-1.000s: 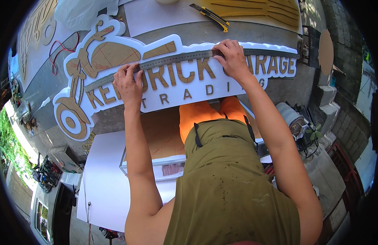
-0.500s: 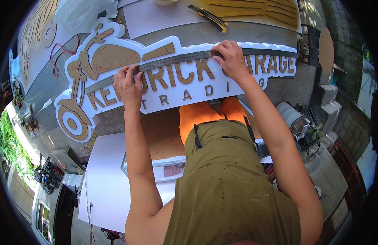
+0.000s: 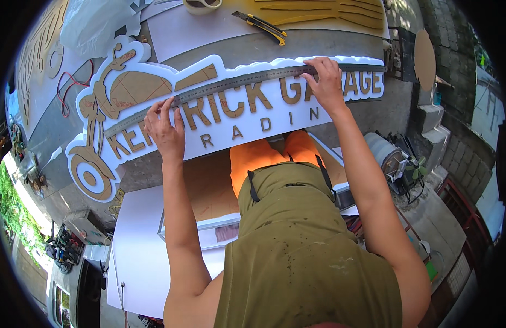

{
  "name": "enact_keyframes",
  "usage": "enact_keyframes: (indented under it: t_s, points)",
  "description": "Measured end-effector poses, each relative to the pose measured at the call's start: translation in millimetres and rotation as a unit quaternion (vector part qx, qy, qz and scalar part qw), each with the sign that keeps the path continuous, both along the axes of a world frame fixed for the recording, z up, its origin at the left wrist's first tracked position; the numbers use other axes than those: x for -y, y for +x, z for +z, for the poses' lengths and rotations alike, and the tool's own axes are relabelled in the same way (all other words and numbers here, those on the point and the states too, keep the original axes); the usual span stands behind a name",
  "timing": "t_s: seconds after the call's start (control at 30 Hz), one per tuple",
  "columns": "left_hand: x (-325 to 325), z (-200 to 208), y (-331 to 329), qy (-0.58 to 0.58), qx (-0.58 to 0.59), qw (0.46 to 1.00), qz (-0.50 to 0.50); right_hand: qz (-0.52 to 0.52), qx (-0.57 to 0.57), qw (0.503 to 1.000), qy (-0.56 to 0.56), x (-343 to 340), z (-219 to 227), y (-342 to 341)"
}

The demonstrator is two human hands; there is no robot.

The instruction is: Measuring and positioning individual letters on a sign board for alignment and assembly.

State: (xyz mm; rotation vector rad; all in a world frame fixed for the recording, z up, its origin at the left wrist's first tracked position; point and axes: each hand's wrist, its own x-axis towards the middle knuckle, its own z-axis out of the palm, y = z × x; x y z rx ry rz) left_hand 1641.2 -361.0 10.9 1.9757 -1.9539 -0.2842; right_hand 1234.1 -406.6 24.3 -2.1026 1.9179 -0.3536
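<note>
A long metal ruler (image 3: pixel 247 81) lies slantwise across a white sign board (image 3: pixel 220 66), just above its row of raised brown letters (image 3: pixel 225 106). My left hand (image 3: pixel 165 127) presses on the ruler's left part, index fingertip and thumb at its edge, palm over the letters. Further right, my right hand (image 3: pixel 326 82) grips the ruler, fingers at its far edge and thumb at the near one, covering part of a letter. A brown motorbike shape (image 3: pixel 137 87) is mounted on the board's left end. Smaller brown letters (image 3: pixel 235 133) run along the lower edge.
Beyond the board lies a yellow and black utility knife (image 3: pixel 261 26), near a mug (image 3: pixel 202 5) and mustard-coloured cut pieces (image 3: pixel 329 12). A red cord (image 3: pixel 64 90) curls at the left. Below are a white sheet (image 3: pixel 135 240) and a framed brown panel (image 3: pixel 209 186).
My right hand has slid rightward along the ruler. My left hand stays near the same letters, its fingers slightly looser. The ruler keeps its place on the board; the view has shifted a little.
</note>
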Motion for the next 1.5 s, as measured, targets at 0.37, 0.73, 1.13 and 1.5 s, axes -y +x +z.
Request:
enact_keyframes:
  t_s: [0.37,0.73,1.13,1.5]
  points:
    - [-22,-3,-40,0.068,-0.003,0.997,-0.037,0.07,0.007,0.997,0.032,6,-9,6]
    - [-25,-5,-41,0.072,0.006,0.997,-0.037,0.081,0.014,0.996,0.04,9,-10,5]
    - [-26,-4,-39,0.066,0.01,0.997,-0.044,0.081,0.012,0.996,0.046,10,-12,5]
    - [-25,1,-42,0.074,0.018,0.996,-0.051,-0.054,0.027,0.998,-0.001,0,-5,-28]
